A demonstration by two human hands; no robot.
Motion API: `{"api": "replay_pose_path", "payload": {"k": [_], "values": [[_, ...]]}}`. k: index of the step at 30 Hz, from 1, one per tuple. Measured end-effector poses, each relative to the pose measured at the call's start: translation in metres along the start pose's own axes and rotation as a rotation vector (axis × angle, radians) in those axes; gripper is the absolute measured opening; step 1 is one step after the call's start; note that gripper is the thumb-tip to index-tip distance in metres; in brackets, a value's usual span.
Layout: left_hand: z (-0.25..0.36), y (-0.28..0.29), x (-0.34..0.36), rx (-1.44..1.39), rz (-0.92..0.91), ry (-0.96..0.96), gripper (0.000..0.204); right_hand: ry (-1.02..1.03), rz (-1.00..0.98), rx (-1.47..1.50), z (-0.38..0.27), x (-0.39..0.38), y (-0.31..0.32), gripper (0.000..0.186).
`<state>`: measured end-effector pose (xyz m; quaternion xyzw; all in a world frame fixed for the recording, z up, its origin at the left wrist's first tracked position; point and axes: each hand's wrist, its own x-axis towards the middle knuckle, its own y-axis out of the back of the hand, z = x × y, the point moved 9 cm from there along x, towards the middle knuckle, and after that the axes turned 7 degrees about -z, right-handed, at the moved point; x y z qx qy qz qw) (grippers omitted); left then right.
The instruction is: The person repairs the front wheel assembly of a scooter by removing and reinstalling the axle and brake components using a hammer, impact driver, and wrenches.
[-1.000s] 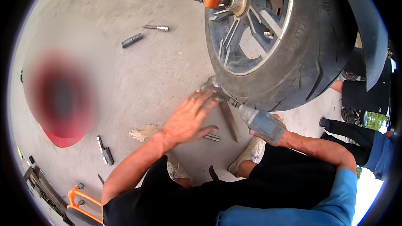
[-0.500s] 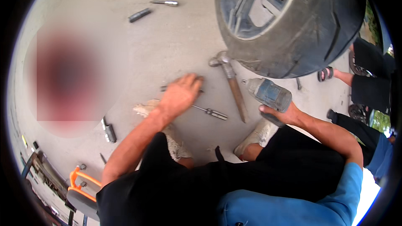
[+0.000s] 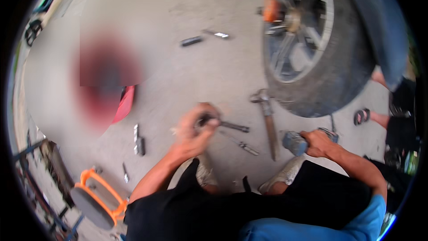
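Observation:
My left hand [image 3: 198, 127], blurred by motion, is closed around a dark metal rod [image 3: 235, 127] whose socket-like end sticks out to the right. Below that rod, a thin shiny tool [image 3: 245, 146] lies on the concrete floor. My right hand [image 3: 317, 143] grips a blue-grey cordless power driver [image 3: 294, 143] above my right shoe; its tip is not clear. Between my hands, a hammer [image 3: 269, 129] with a wooden handle lies head away from me. Beyond it stands a wheel [image 3: 330, 76] with a black tyre and spoked rim.
A dark socket piece [image 3: 191, 41] and a shiny tool [image 3: 218, 34] lie farther off. More tools [image 3: 139, 140] lie left, near an orange-framed stool [image 3: 100, 187]. Another person's blue-clothed limb [image 3: 379, 22] reaches over the wheel. A sandalled foot [image 3: 362, 116] is at right.
My left hand has lifted the dark rod off the floor. My right hand has turned the driver and moved slightly right. A blue-clothed limb has come in over the wheel; the view has shifted.

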<state>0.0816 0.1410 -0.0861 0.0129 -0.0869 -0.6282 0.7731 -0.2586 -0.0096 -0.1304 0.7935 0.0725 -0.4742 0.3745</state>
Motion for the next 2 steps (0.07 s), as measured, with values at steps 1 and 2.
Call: {"api": "replay_pose_path", "payload": {"k": [1, 2], "values": [[0.018, 0.02, 0.012, -0.446, 0.12, 0.03, 0.017, -0.065, -0.087, -0.041, -0.001, -0.004, 0.002, 0.041], [0.032, 0.02, 0.034, -1.003, 0.002, 0.025, 0.031, -0.147, -0.109, -0.059, 0.002, -0.02, 0.003, 0.039]]}}
